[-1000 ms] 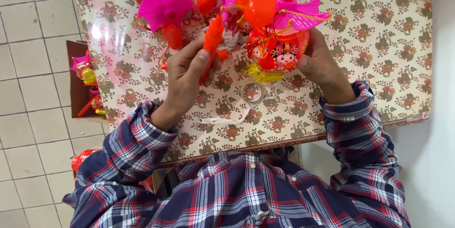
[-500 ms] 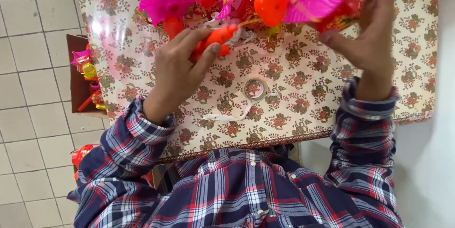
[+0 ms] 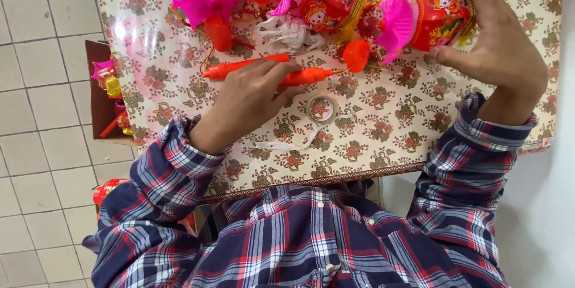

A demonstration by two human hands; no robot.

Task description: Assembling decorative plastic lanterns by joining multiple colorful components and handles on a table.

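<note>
Left hand [image 3: 248, 99], centre frame, fingers closed on orange stick handle [image 3: 269, 69] lying on desk [image 3: 383, 120]. Right hand [image 3: 497, 42], upper right, fingers curled around red lantern [image 3: 440, 15]. Lantern probably light, thin-walled, crushable; best gripped at rims.

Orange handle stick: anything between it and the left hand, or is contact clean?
Nothing visible between them. The left hand lies directly on the orange handle stick, fingers over its middle. The tape roll sits nearer the person, apart. The right hand grips a red lantern.
</note>
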